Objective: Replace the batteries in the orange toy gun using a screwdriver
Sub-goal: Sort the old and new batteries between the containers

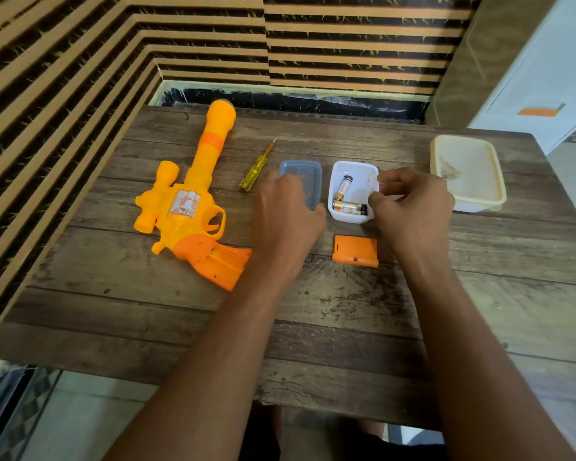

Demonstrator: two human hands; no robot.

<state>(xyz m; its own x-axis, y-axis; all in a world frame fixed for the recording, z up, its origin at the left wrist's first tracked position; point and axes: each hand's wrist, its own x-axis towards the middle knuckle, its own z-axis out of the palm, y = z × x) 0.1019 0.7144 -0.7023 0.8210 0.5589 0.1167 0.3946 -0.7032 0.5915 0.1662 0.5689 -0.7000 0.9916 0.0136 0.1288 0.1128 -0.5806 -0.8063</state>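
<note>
The orange toy gun (187, 207) lies on its side at the left of the wooden table (313, 321), barrel pointing away, its grip compartment uncovered. The orange battery cover (355, 250) lies apart, near the table's middle. A yellow-handled screwdriver (255, 169) rests just right of the barrel. Two batteries (349, 207) lie in a small white container (356, 171). My left hand (286, 214) is curled over a blue lid (308, 174), thumb at its near corner. My right hand (413, 207) pinches the white container's right rim.
A larger cream container (466, 173) stands at the back right, close to my right hand. A striped slatted wall (113, 61) runs along the table's left and far sides. The near table edge drops to the floor.
</note>
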